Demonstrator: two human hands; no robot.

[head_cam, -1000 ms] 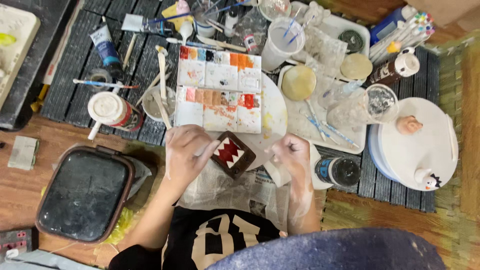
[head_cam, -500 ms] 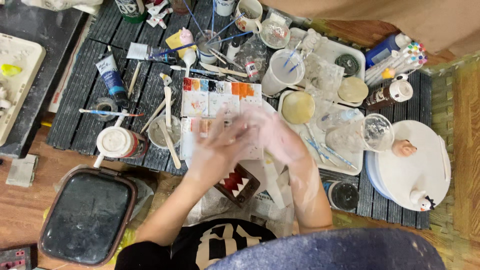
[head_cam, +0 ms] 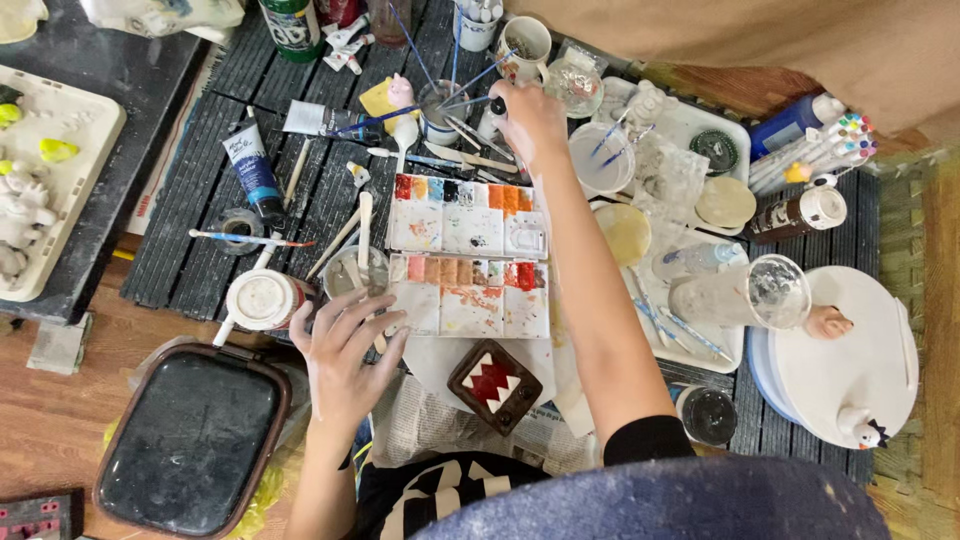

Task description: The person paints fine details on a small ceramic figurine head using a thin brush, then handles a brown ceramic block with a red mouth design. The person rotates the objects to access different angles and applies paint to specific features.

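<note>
My right hand (head_cam: 530, 120) reaches far across the table, its fingers closed on the dark end of a paintbrush (head_cam: 497, 104) beside a clear jar of brushes (head_cam: 440, 100). Fingers spread, my left hand (head_cam: 345, 355) rests at the left edge of a white paint palette (head_cam: 470, 255) filled with red, orange and dark colours, and holds nothing. In front of me, on newspaper between my arms, lies a small brown square figure (head_cam: 493, 385) with a red mouth and white zigzag teeth.
A dark tray (head_cam: 190, 440) sits bottom left, with a white cup (head_cam: 262, 300) and a blue paint tube (head_cam: 255, 170) above it. To the right are a white tray (head_cam: 690, 130), a clear glass (head_cam: 770, 295), markers (head_cam: 815, 150) and a round white container (head_cam: 850, 350). Far left lies a tray of figurines (head_cam: 40, 190).
My right hand left the brown figure and stretched up to the brush jar. My left hand let go of the figure, passed over the palette and settled beside its left edge.
</note>
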